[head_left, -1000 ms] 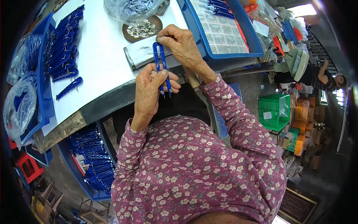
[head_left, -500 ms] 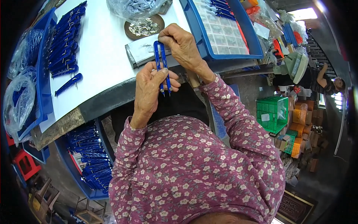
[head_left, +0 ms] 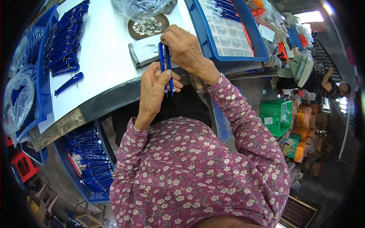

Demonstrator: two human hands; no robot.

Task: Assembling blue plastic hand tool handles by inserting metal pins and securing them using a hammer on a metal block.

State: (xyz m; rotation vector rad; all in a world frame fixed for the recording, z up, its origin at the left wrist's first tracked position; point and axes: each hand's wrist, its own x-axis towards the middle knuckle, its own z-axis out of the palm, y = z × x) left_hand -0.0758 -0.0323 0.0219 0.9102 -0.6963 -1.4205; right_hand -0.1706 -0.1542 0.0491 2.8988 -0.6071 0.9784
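A blue drawing compass (head_left: 162, 59) hangs over the table edge, hinge end up and its two metal points toward me. My left hand (head_left: 153, 85) pinches its legs low down, thumb in front and fingers behind. At the hinge end my right hand (head_left: 185, 51) is closed, its fingertips on the top and partly hidden by the hand itself. Behind the compass lies a flat metal block (head_left: 146, 51) on the white tabletop. A round brown dish (head_left: 133, 32) heaped with small metal parts (head_left: 149, 27) sits just beyond.
Several blue compasses (head_left: 66, 45) lie in a row at the left, one apart (head_left: 69, 83). Blue trays stand at left (head_left: 46, 87) and right (head_left: 237, 58). Below the table, a bin (head_left: 62, 155) holds more compasses. A green crate (head_left: 275, 117) and another person (head_left: 327, 85) are at right.
My right hand has turned further over the hinge end, its back now more toward me. The compass has rotated slightly, so its legs look closer together. My left hand keeps its pinch.
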